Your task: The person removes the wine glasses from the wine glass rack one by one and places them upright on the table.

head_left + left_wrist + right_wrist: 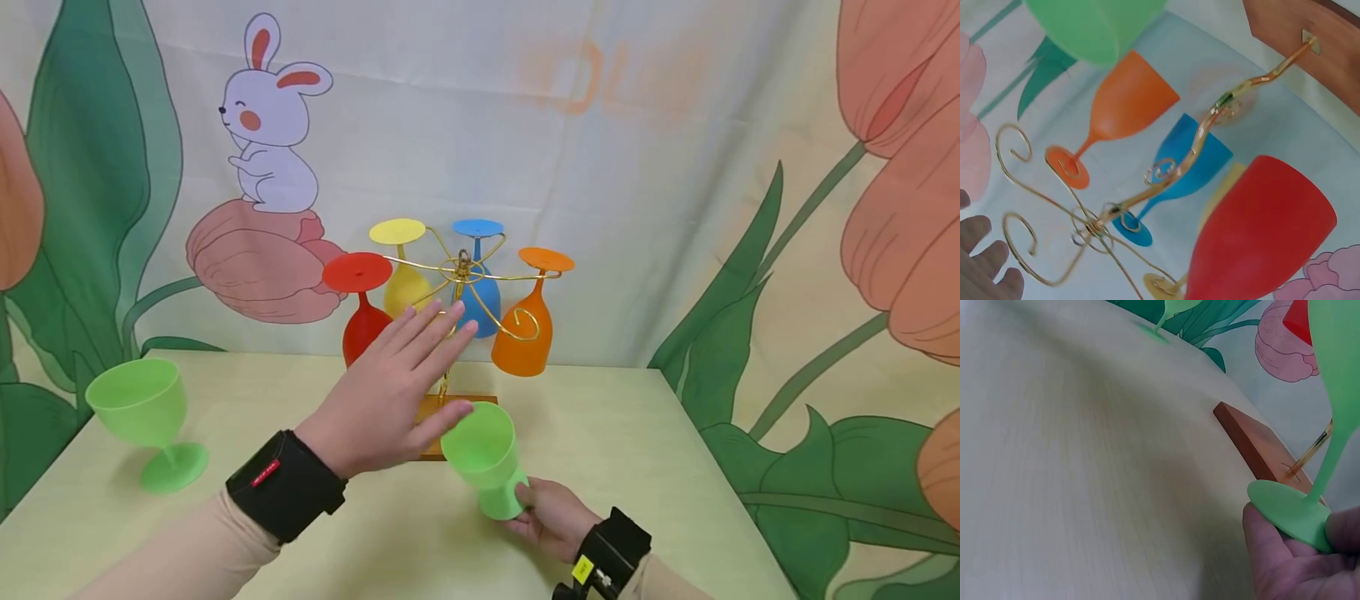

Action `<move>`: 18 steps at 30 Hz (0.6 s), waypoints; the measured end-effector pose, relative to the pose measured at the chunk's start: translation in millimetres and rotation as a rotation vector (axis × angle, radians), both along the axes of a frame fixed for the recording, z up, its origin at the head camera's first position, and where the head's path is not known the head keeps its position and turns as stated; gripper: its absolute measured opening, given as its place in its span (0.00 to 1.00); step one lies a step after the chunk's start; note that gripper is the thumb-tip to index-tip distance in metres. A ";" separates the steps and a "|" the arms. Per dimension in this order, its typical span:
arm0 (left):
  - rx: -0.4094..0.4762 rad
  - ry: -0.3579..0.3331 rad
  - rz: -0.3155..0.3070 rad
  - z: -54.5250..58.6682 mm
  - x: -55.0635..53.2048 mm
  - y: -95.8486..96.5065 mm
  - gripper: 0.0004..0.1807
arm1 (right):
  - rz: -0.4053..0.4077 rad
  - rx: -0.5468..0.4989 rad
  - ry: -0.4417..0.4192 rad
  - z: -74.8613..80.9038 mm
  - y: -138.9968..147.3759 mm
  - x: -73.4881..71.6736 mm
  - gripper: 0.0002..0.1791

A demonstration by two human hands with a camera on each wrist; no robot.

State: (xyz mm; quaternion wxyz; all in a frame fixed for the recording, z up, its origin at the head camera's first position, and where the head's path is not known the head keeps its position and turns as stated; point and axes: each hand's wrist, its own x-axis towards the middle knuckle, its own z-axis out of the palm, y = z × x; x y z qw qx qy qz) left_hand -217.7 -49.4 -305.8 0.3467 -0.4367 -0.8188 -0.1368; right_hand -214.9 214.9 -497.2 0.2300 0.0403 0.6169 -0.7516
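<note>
My right hand [551, 521] pinches a light green plastic goblet [480, 450] by its round foot [1285, 509], thumb on top and fingers beneath. The bowl faces up and tilts leftward, just in front of a gold wire glass rack [463, 271]. With fingers straight and spread, my left hand [390, 396] is raised before the rack, holding nothing; its thumb overlaps the green rim in the head view. Upside down on the rack hang a red goblet [363, 327], a yellow goblet [405, 287], a blue goblet [483, 304] and an orange goblet [522, 337]. Bare curled hooks [1022, 250] show in the left wrist view.
A second light green goblet [138, 408] stands upright at the table's left. The rack's brown wooden base [1250, 440] sits on the pale table [637, 467]. Behind it hangs a cloth [637, 208] printed with a rabbit and tulips.
</note>
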 end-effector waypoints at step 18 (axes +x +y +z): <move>-0.244 -0.074 -0.228 -48.3 33.5 4.1 0.44 | 0.163 -0.149 -0.020 13.4 -17.1 9.7 0.25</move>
